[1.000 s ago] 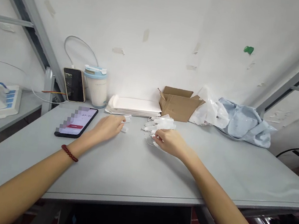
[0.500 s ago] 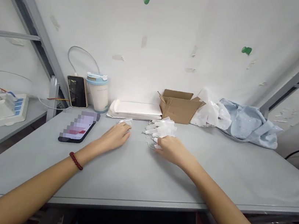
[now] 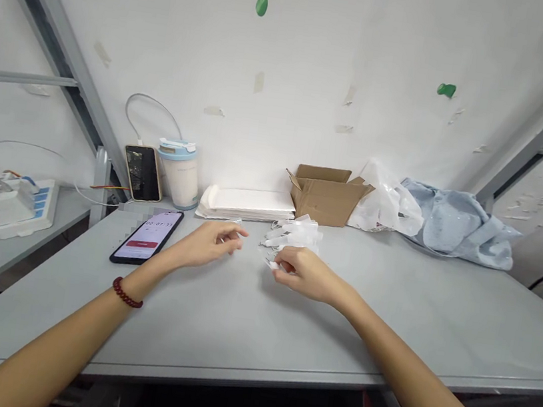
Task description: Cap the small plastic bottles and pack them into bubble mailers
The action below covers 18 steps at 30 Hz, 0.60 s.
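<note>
My right hand (image 3: 306, 272) pinches a small white piece with a thin strand (image 3: 273, 264) just above the table; its exact kind is too small to make out. Behind that hand lies a pile of similar white pieces in clear wrapping (image 3: 295, 234), thin strands sticking out on the left. To the left, my left hand (image 3: 208, 243) hovers with its fingers apart, thumb and forefinger toward the right and nothing between them. A clear, whitish item partly hidden behind its fingers shows only a sliver. On that wrist sits a dark red beaded bracelet (image 3: 127, 292).
A lit phone (image 3: 148, 237) lies at the left of the grey table (image 3: 213, 330). Along the wall stand another phone (image 3: 143, 173), a blue-lidded cup (image 3: 178, 173), stacked white envelopes (image 3: 251, 204), an open cardboard box (image 3: 327, 201), a plastic bag (image 3: 385, 203) and blue cloth (image 3: 460, 223).
My right hand has drawn a white piece away from the pile, slightly left. My left hand has lifted off the item behind it, its fingers now pointing right. The view has shifted slightly.
</note>
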Motion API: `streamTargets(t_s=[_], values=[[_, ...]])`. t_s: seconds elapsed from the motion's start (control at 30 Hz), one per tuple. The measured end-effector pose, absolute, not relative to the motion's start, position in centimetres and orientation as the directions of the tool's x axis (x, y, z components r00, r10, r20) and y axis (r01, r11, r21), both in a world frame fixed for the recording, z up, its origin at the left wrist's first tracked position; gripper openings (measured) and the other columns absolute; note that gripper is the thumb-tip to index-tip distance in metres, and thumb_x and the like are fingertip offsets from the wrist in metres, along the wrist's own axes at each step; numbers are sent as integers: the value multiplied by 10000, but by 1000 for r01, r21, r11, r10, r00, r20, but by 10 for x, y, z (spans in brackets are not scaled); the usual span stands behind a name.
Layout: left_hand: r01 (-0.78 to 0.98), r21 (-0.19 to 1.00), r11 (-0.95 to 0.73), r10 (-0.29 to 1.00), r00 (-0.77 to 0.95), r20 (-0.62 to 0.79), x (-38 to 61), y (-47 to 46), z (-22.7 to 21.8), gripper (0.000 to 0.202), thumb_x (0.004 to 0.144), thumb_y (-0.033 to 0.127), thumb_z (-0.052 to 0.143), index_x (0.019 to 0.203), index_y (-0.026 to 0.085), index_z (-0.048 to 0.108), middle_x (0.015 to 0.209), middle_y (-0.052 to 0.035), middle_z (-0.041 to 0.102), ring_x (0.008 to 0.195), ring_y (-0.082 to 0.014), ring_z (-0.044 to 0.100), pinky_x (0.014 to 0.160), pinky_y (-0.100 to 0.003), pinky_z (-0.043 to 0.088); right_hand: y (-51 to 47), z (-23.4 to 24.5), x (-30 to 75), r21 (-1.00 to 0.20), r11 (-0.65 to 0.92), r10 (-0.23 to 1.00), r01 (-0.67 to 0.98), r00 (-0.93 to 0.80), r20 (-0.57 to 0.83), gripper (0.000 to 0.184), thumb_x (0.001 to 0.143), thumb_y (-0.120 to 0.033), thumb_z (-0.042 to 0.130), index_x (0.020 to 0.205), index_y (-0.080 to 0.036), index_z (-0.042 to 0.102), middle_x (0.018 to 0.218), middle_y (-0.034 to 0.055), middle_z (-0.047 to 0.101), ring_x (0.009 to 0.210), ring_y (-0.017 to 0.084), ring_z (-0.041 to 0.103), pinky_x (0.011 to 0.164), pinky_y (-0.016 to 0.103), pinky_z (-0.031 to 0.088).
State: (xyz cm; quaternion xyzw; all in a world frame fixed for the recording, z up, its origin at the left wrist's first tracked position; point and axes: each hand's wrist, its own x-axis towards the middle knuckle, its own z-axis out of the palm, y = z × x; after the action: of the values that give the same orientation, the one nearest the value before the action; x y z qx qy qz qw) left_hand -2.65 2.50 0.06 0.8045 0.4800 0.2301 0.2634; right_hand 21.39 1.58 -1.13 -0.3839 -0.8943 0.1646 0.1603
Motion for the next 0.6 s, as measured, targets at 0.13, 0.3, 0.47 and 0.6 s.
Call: streamTargets(t_s=[0.13,0.3,0.47,0.6], values=[[584,709,-395,843,538,26,-7,9,0,359,837,341,448,1132,174,568,861,-38,654,699,-146,614,674,-265,466,16,-17,210,-452,675,715,582,-666,210,135,795,-164,450,677,-155,515,642,-14,472,601,102,402,579,221,313],[587,700,-406,875,471,113,-1,8,-9,456,822,299,470,1257,161,464,907,-51,645,695,-143,600,666,-268,467,16,-20,207,-468,681,693,563,-701,167,132,811,-176,462,757,-135,575,782,26,516,638,104,444,609,228,352],[609,656,-446,857,501,118,-3,10,-13,318,814,250,475,1090,152,599,807,-34,661,704,-146,593,667,-253,449,13,-18,207,-494,683,684,539,-710,171,140,808,-163,456,777,-135,590,793,33,540,669,113,473,633,231,366],[591,684,-429,850,520,83,-2,9,-11,226,817,252,481,883,148,671,687,-16,644,623,-134,582,604,-235,431,11,-15,206,-528,651,702,546,-697,145,141,795,-156,452,763,-134,587,637,-3,545,588,102,456,580,217,330]])
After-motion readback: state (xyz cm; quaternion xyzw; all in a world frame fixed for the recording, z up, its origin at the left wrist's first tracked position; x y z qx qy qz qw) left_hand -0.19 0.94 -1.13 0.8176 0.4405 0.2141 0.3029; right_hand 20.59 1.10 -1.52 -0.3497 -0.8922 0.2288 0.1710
